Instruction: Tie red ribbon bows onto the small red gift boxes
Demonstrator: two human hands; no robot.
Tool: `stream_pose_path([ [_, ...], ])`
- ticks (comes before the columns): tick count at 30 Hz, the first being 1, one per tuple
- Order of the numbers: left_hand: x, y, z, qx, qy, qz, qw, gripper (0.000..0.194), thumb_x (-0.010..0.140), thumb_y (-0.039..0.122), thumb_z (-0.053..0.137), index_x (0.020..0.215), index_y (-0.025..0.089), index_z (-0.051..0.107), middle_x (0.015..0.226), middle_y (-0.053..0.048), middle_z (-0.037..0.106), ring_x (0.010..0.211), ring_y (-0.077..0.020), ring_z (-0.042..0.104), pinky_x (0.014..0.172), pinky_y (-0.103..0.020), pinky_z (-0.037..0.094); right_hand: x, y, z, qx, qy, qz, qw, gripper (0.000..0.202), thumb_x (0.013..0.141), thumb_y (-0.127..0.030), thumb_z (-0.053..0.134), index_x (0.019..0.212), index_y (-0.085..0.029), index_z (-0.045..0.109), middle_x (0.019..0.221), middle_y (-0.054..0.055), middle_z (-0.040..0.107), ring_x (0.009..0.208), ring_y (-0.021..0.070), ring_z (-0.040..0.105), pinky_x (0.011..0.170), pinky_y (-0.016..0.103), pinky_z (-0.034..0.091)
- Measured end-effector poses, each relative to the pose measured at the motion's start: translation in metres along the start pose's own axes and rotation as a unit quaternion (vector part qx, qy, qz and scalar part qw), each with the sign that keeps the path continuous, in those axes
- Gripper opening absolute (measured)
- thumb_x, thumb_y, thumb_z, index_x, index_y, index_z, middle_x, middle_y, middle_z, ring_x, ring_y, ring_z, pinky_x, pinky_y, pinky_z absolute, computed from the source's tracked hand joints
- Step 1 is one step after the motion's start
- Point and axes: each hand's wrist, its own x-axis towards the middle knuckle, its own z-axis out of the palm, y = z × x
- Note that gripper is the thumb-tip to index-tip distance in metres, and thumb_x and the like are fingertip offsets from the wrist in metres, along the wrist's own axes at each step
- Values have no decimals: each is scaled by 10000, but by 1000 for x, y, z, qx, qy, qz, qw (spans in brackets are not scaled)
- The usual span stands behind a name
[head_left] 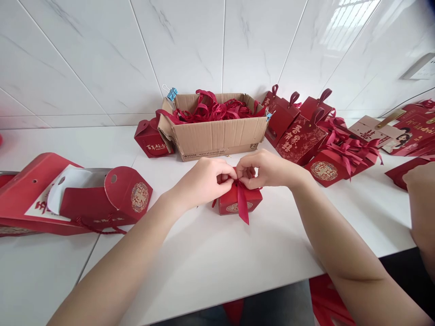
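Observation:
A small red gift box (pixel 224 201) with a gold round emblem stands on the white table in front of me. Dark red ribbon (pixel 242 206) is gathered at its top, one tail hanging down the front. My left hand (pixel 212 179) pinches the ribbon at the left of the knot, fingertips closed. On the right, my right hand (pixel 263 168) is also closed, with a loop of the ribbon between thumb and fingers. The fingers partly hide the knot and the box's top.
Behind the box, a cardboard box (pixel 217 138) holds tangled red ribbons. Red boxes with handles (pixel 299 138) and bow-tied boxes (pixel 328 165) stand at the right. An open red box (pixel 102 199) lies at the left. Another person's arm (pixel 423 203) reaches in at the right edge.

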Motion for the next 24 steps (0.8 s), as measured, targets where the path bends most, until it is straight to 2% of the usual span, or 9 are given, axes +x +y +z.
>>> stream_pose_path([
  [6, 0, -3, -1, 40, 2, 32, 999, 220, 803, 143, 503, 767, 203, 711, 738, -6, 638, 641, -122, 548, 574, -241, 401, 0, 6, 0, 42, 5, -4, 999, 118, 673, -86, 546, 709, -190, 590, 685, -18, 633, 592, 106, 558, 545, 224, 463],
  [12, -2, -3, -2, 102, -39, 26, 994, 276, 808, 125, 459, 814, 218, 719, 740, 0, 633, 619, -117, 527, 532, -246, 356, 1, 4, 0, 33, 1, -5, 999, 130, 664, -65, 535, 685, -189, 566, 665, -24, 608, 580, 99, 536, 569, 230, 468],
  [15, -4, 0, -5, 144, -42, 25, 988, 296, 822, 155, 443, 825, 235, 728, 720, -6, 620, 604, -126, 510, 507, -258, 323, 1, 5, 0, 27, 2, -8, 1000, 132, 668, -64, 531, 686, -191, 564, 663, -26, 607, 578, 99, 531, 571, 232, 465],
  [18, -5, 3, -9, 102, -56, 0, 993, 254, 847, 268, 482, 802, 247, 731, 673, -4, 595, 569, -127, 489, 497, -260, 320, 0, 5, 0, 17, 6, -9, 1000, 129, 670, -65, 542, 690, -190, 566, 676, -22, 615, 586, 101, 539, 566, 230, 456],
  [20, -4, 4, -9, 56, -60, -26, 996, 316, 873, 349, 474, 699, 225, 707, 625, -4, 564, 533, -121, 458, 485, -263, 319, 0, 2, -1, 2, 5, 0, 1000, 128, 670, -61, 551, 687, -188, 566, 676, -20, 616, 589, 104, 541, 563, 230, 448],
  [22, -1, 4, -6, 30, -50, -50, 997, 361, 882, 374, 470, 637, 210, 677, 595, -3, 545, 517, -121, 443, 482, -268, 322, 0, -2, -2, -18, 0, 15, 1000, 129, 672, -56, 559, 681, -184, 567, 670, -17, 612, 587, 105, 537, 565, 235, 439],
  [24, 1, 3, -1, 25, -28, -67, 997, 276, 845, 350, 535, 661, 212, 687, 605, 0, 546, 541, -127, 463, 504, -268, 341, -1, -6, -1, -39, 2, 23, 999, 124, 688, -59, 563, 677, -182, 569, 668, -13, 610, 593, 108, 533, 572, 241, 432],
])
